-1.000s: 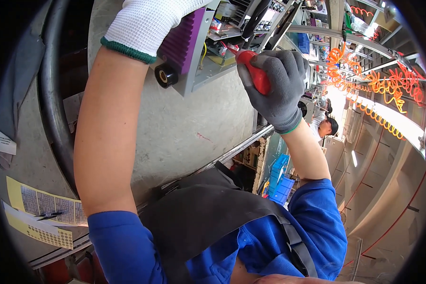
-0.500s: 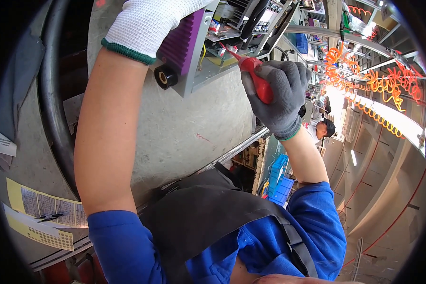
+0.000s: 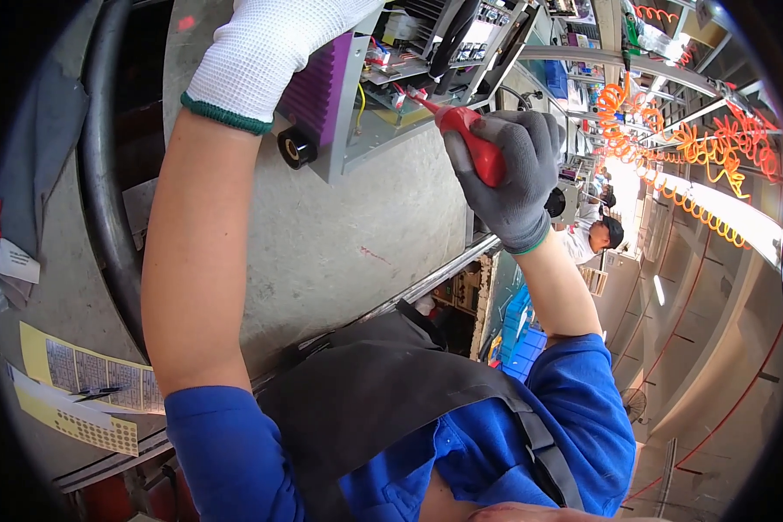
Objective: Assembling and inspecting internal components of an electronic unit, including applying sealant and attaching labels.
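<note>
My right hand (image 3: 515, 170), in a grey glove, is wrapped round a red squeeze bottle (image 3: 474, 143). The bottle's thin nozzle points into an open electronics housing (image 3: 344, 113) with a purple finned side, grey metal frame and a black round foot. Inside it are a yellow wire (image 3: 361, 109), circuit parts and small connectors; whether the nozzle tip touches any of them I cannot tell. Over the purple fins lies my left hand (image 3: 270, 52) in a white knit glove with a green cuff. Its fingers run out of the picture at the top.
The housing stands on a grey metal worktop (image 3: 357, 217). Yellow label sheets (image 3: 96, 374) with a pen on them lie at lower left. Blue bins (image 3: 522, 335) are right of my apron. Orange coiled hoses (image 3: 626, 117) hang at upper right, and a person in a dark cap (image 3: 612, 232) is beyond.
The housing and my left hand sit slightly further left in the view. My right hand keeps its hold on the bottle, its nozzle still pointing into the housing.
</note>
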`<action>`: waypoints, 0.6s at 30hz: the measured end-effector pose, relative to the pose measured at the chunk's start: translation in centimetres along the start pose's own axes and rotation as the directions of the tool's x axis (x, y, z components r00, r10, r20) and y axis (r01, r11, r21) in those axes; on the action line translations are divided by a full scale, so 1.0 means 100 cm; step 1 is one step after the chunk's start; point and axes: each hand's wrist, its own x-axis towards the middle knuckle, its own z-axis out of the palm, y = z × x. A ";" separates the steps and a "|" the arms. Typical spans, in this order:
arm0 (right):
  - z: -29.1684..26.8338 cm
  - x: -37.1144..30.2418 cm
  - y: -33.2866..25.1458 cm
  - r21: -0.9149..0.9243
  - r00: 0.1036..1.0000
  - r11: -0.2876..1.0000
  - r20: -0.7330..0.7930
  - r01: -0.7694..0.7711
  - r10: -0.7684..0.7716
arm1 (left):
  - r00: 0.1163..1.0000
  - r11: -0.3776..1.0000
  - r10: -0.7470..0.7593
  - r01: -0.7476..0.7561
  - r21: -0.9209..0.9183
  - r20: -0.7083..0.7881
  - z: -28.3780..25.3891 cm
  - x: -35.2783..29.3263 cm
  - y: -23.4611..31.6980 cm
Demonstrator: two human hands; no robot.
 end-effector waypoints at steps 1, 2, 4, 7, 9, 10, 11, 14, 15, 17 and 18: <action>-0.002 -0.001 0.000 0.005 1.000 1.000 0.007 -0.010 0.010 | 0.999 0.998 -0.012 0.011 -0.056 -0.032 0.001 -0.002 0.001; -0.003 -0.003 -0.001 0.010 1.000 1.000 0.015 -0.020 0.020 | 0.998 0.993 -0.026 0.019 -0.113 -0.063 0.002 -0.004 0.002; -0.004 -0.005 -0.001 0.013 1.000 0.999 0.006 -0.030 0.030 | 0.996 0.985 -0.087 0.091 -0.144 0.034 -0.008 0.000 0.011; -0.009 -0.009 0.003 0.003 0.999 0.999 -0.008 -0.049 0.049 | 0.987 0.948 -0.155 0.163 -0.274 0.053 0.003 -0.003 0.012; -0.012 -0.013 0.008 -0.004 0.998 0.998 -0.020 -0.066 0.066 | 0.976 0.903 -0.217 0.212 -0.375 0.028 0.006 -0.002 0.018; -0.014 -0.015 0.015 -0.022 0.996 0.997 -0.054 -0.076 0.074 | 0.978 0.907 -0.208 0.206 -0.366 0.036 0.008 -0.002 0.018; -0.016 -0.018 0.023 -0.038 0.993 0.995 -0.089 -0.087 0.084 | 0.988 0.924 -0.153 0.140 -0.356 -0.010 0.010 -0.003 0.013; -0.028 -0.043 0.040 0.229 0.864 0.848 -0.052 -0.478 0.501 | 0.997 0.974 0.011 -0.029 -0.225 -0.079 0.005 -0.009 0.013; -0.036 -0.051 0.043 0.421 0.705 0.628 0.043 -0.655 0.707 | 0.993 0.938 -0.111 0.114 -0.326 0.028 0.000 -0.012 0.026; -0.031 -0.097 0.068 0.863 0.364 -0.083 0.295 -0.498 0.883 | 0.994 0.991 0.102 -0.105 -0.080 -0.041 0.004 -0.016 0.037; -0.032 -0.125 0.072 0.844 0.258 -0.391 0.496 -0.366 0.829 | 0.884 0.854 0.461 -0.417 0.311 -0.082 0.002 -0.023 0.033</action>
